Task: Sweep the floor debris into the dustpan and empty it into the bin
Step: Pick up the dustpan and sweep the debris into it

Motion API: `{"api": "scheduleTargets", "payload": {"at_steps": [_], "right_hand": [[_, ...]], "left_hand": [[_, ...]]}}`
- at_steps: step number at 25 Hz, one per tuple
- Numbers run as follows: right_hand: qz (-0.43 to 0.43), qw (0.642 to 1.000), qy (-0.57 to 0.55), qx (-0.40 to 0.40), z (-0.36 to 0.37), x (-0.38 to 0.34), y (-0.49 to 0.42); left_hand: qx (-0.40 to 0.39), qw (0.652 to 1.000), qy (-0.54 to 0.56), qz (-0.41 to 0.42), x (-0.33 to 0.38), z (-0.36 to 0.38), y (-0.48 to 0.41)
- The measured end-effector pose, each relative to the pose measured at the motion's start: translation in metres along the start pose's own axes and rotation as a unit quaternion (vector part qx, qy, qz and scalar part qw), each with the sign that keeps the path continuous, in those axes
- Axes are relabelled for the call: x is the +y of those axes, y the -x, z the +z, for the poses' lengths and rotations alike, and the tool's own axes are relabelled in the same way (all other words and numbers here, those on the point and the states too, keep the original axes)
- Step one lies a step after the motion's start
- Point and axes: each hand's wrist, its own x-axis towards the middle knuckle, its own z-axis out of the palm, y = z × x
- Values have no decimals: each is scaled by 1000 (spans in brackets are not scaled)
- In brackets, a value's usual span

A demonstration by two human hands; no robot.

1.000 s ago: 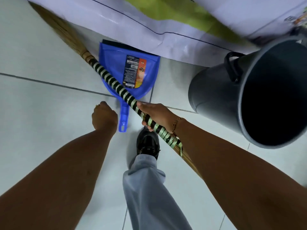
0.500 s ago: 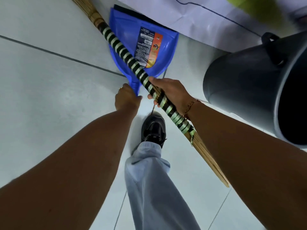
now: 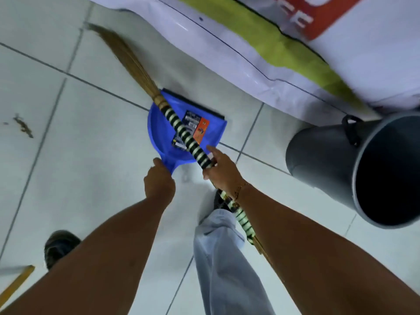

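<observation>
A blue dustpan (image 3: 159,130) with a printed label is held above the white tiled floor, my left hand (image 3: 159,183) closed around its handle. My right hand (image 3: 221,168) grips a stick broom (image 3: 181,130) by its black-and-pale-green striped handle. The broom lies diagonally across the pan, its brown bristles (image 3: 127,57) pointing to the far left. A dark grey bin (image 3: 372,169) stands open at the right. Brown debris (image 3: 23,128) lies on a tile at the far left.
A large white, green and red plastic sack or banner (image 3: 295,48) lies along the far side. My feet in dark shoes (image 3: 58,246) and a pale trouser leg (image 3: 225,258) are below. A yellow wooden edge (image 3: 16,283) shows at the bottom left.
My left hand has closed on the dustpan handle and lifted the pan off the floor. The view has pulled back, so the broom's bristles and the debris at the left now show.
</observation>
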Motion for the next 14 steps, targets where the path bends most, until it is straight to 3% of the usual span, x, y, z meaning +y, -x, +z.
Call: {"api": "scheduleTargets", "payload": {"at_steps": [5, 11, 14], "right_hand": [[-52, 996, 76, -11, 102, -91, 32], [-100, 985, 99, 102, 223, -171, 41], [-98, 976, 162, 104, 303, -205, 30]], "left_hand": [[27, 992, 77, -92, -127, -85, 22], [20, 975, 134, -176, -273, -160, 40], [24, 975, 132, -177, -371, -185, 13]]}}
